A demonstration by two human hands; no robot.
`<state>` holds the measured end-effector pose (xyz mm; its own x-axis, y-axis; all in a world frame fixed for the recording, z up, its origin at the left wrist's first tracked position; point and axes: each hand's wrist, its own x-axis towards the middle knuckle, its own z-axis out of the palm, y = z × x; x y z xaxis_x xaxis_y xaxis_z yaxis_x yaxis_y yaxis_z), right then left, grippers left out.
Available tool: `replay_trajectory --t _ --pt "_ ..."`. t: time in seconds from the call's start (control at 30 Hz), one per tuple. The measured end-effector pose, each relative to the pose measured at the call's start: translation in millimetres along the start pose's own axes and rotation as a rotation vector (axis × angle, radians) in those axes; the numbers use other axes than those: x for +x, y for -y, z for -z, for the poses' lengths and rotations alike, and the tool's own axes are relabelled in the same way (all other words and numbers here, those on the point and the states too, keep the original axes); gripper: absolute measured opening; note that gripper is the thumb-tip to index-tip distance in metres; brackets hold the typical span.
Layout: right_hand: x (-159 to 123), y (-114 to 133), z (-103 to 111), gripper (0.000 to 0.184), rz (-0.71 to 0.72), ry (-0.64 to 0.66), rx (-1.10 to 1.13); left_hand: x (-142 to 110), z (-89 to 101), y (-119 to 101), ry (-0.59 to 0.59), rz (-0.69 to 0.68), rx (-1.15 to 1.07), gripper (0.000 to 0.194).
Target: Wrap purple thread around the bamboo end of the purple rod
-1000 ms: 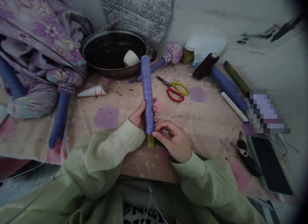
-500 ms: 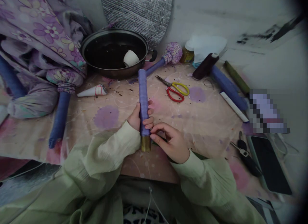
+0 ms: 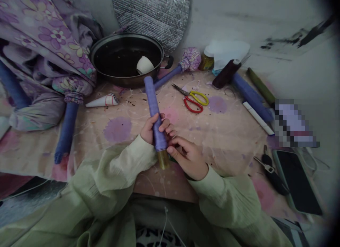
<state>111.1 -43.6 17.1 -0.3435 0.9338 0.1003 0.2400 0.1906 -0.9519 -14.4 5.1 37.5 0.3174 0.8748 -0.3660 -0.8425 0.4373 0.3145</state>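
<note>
And here, nearest the body, the bare golden end [image 3: 163, 161] of the rod pokes out below the purple wrapping [image 3: 152, 98], just left of the right hand [image 3: 192, 158]. Those right fingers [image 3: 172, 152] are curled narrow at the wrapping's lower edge; whether they pinch anything, I can't tell. Of the two, the right hand is the nearer to that golden end. A touch farther up, the left hand [image 3: 148, 132] has its fingers [image 3: 164, 125] closed around the wrapped part, thumb on one side, fingertips on the other. And look at the long axis: it runs away from the body, leaning left, the far end well beyond the left fingers and reaching toward the pan [image 3: 120, 80] with its white cup [image 3: 145, 64]. Beyond the fingers and off to the right, the scissors [image 3: 183, 90] lie on the desk [image 3: 225, 133].
</note>
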Motion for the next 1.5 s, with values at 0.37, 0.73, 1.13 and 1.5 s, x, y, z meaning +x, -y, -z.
replay_trajectory --t 0.37,0.73,1.13,1.5 --pt "9.2 -12.1 5.1 0.042 -0.191 -0.052 0.298 0.3 -3.5 9.9 -0.175 -0.063 0.046 0.044" --pt "10.0 -2.4 6.1 0.036 -0.086 -0.127 0.12 6.3 6.6 11.4 -0.108 -0.202 0.226 0.042" --pt "12.1 -16.5 6.3 0.027 -0.062 -0.114 0.045 9.7 23.8 -3.0 0.011 -0.28 0.537 0.059" --pt "-34.1 1.7 28.5 0.037 -0.077 0.121 -0.786 10.9 -0.6 -32.8 -0.009 -0.507 0.328 0.057"
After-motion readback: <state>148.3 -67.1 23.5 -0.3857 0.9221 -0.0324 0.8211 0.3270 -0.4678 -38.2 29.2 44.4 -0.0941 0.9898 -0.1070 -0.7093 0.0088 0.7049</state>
